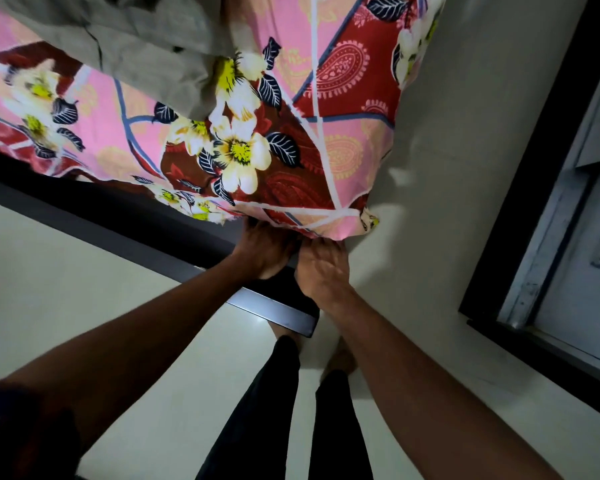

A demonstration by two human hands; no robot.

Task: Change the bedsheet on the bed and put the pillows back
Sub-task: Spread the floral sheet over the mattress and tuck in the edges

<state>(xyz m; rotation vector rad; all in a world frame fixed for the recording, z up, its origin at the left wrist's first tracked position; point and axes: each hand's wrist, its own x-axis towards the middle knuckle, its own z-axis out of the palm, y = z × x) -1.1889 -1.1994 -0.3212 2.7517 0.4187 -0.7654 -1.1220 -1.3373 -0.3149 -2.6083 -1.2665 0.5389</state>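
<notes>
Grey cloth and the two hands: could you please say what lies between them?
Only the floral bedsheet, from grey cloth to left hand and right hand, in the head view.

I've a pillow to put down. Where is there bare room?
Bare floor left of the dark bed frame, and a pale strip between the floral sheet and the dark frame at right. Crowded at the bed's corner, where the left hand and right hand meet the sheet; a grey cloth lies on the bed.
</notes>
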